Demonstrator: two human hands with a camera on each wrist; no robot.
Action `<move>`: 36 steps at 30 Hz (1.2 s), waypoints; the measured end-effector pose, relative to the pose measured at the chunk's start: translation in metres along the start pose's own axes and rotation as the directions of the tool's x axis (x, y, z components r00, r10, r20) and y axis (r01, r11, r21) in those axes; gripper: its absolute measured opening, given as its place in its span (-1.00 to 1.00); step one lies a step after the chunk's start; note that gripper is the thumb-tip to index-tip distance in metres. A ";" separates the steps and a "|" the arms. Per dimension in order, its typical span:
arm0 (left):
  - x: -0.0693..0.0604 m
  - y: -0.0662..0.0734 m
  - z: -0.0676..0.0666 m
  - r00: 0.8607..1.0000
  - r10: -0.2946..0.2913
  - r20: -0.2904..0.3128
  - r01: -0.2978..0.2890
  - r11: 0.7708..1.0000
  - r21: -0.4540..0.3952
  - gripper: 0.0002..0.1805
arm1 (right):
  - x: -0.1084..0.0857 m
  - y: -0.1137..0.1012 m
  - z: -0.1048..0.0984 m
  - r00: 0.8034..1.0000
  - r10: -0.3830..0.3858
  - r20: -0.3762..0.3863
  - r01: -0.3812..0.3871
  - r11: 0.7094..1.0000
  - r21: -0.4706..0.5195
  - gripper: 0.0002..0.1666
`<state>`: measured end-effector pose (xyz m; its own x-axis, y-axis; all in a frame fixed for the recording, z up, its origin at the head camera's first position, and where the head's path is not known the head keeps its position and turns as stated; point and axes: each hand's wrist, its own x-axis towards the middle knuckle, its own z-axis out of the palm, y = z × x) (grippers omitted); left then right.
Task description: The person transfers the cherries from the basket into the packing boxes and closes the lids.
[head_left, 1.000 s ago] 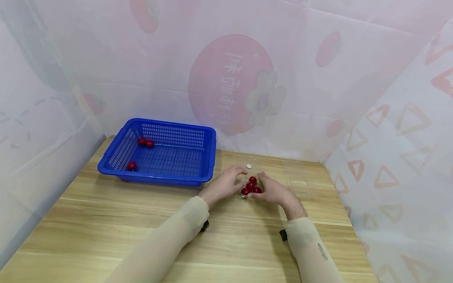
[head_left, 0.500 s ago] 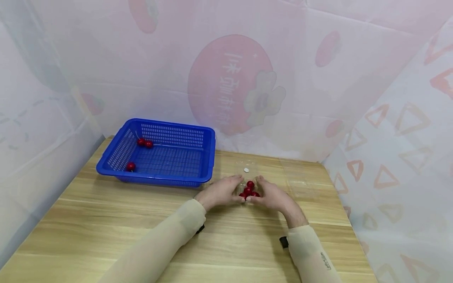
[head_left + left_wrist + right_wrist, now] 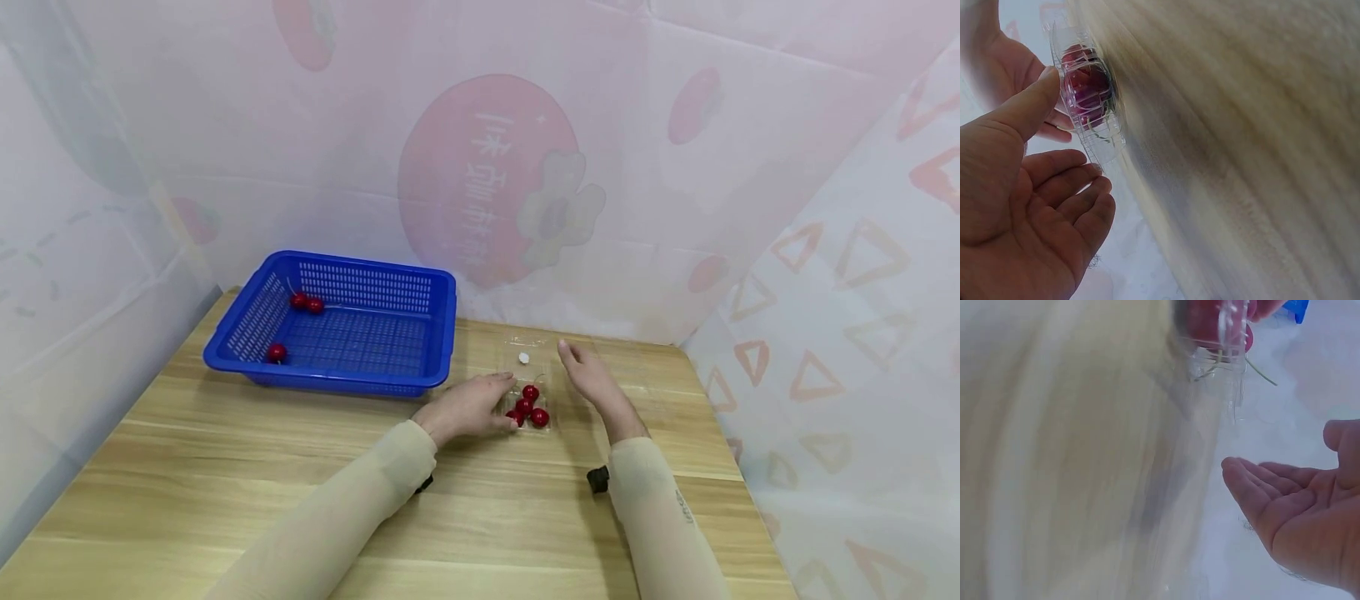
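Observation:
A clear plastic clamshell box [image 3: 546,428] lies on the table with several red cherries [image 3: 539,417] in one half. Its other half stretches toward the wall, and a small white spot [image 3: 523,358] shows there. My left hand [image 3: 467,408] holds the box from its left side, thumb at the near edge and fingers farther back. In the left wrist view the thumb [image 3: 1041,94] and a fingertip touch the clear rim. My right hand [image 3: 592,379] is off to the right of the box, apart from it, with nothing in it.
Left of the box stands a blue perforated basket [image 3: 442,333] holding 3 cherries [image 3: 277,353]. The wooden table [image 3: 480,533] ends at a printed curtain [image 3: 630,275] behind and at hanging cloth on both sides.
Both hands brought the box slightly nearer. My right hand then left its right side and moved away and back, while my left hand stayed on the box.

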<state>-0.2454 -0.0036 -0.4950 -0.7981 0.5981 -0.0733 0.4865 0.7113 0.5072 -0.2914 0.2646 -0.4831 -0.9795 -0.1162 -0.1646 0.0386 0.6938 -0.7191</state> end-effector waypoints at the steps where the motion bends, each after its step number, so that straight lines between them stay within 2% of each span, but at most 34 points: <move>1: 0.000 0.000 0.000 1.000 0.002 0.001 -0.002 1.000 0.005 -0.04 | 0.004 -0.001 -0.001 1.000 0.022 0.013 -0.023 0.999 0.038 0.01; 4: 0.000 0.000 -0.001 1.000 0.009 0.003 -0.009 1.000 0.018 -0.04 | 0.013 -0.003 -0.002 0.994 0.097 0.054 -0.103 0.987 0.125 0.05; 7: 0.000 0.000 -0.001 1.000 0.020 0.001 -0.020 1.000 0.024 -0.05 | 0.022 -0.008 -0.002 0.987 0.135 0.088 -0.151 0.965 0.215 0.05; 11: -0.002 -0.001 -0.002 0.999 0.035 0.002 -0.035 0.999 0.024 -0.07 | 0.031 -0.014 -0.001 0.979 0.155 0.129 -0.192 0.911 0.365 0.01; 15: -0.003 -0.002 -0.003 0.999 0.051 0.007 -0.051 0.998 0.028 -0.09 | 0.035 -0.019 -0.001 0.976 0.177 0.123 -0.215 0.856 0.470 -0.05; 18: -0.005 -0.002 -0.004 0.998 0.056 0.014 -0.057 0.998 0.022 -0.10 | 0.035 -0.022 -0.003 0.977 0.189 0.101 -0.214 0.836 0.505 -0.07; 21: -0.005 -0.004 -0.003 0.998 0.060 0.017 -0.060 0.998 0.010 -0.12 | 0.032 -0.023 -0.005 0.979 0.185 0.088 -0.204 0.834 0.513 -0.07; 27: -0.005 -0.005 -0.002 0.998 0.064 0.023 -0.065 0.998 0.008 -0.11 | 0.022 -0.022 -0.008 0.986 0.149 0.078 -0.168 0.875 0.453 -0.06; 32: -0.006 -0.005 0.000 0.998 0.064 0.012 -0.064 0.998 0.019 -0.12 | 0.012 -0.024 -0.008 0.990 0.130 0.060 -0.143 0.887 0.438 -0.07; 36: -0.007 -0.005 0.001 0.998 0.062 -0.003 -0.062 0.998 0.017 -0.15 | 0.004 -0.025 -0.008 0.994 0.099 0.054 -0.113 0.912 0.394 -0.07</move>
<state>-0.2422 -0.0106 -0.4976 -0.7674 0.6400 -0.0391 0.5412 0.6792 0.4958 -0.2982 0.2528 -0.4604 -0.9587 -0.0850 -0.2716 0.2235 0.3659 -0.9034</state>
